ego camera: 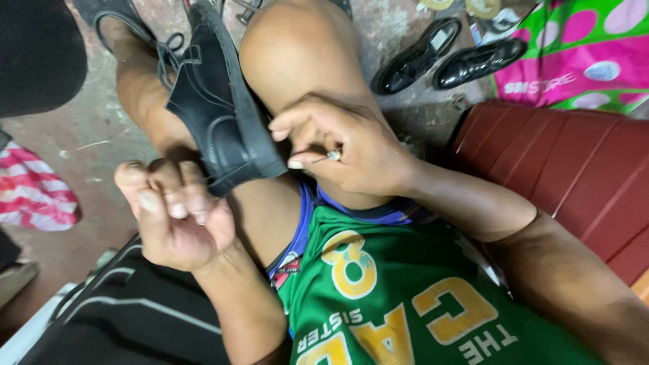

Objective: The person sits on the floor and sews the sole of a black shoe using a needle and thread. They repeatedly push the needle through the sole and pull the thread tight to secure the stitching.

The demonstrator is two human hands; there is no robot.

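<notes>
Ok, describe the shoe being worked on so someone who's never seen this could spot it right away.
Find the bare knee at the top centre. Just left of it, propped on the lap, is a matte black lace-up shoe, the left hand below it. Unlike the glossy black pair on the floor, it is dull and lies between the hands.

Both hands raised — left hand [177, 215] curled loosely, right hand [341, 145] pinching tight.

Black shoe [220, 101] on knees, right hand [345, 145] pinching needle [324, 158] — left hand [176, 213] curled (thread unclear)
</notes>
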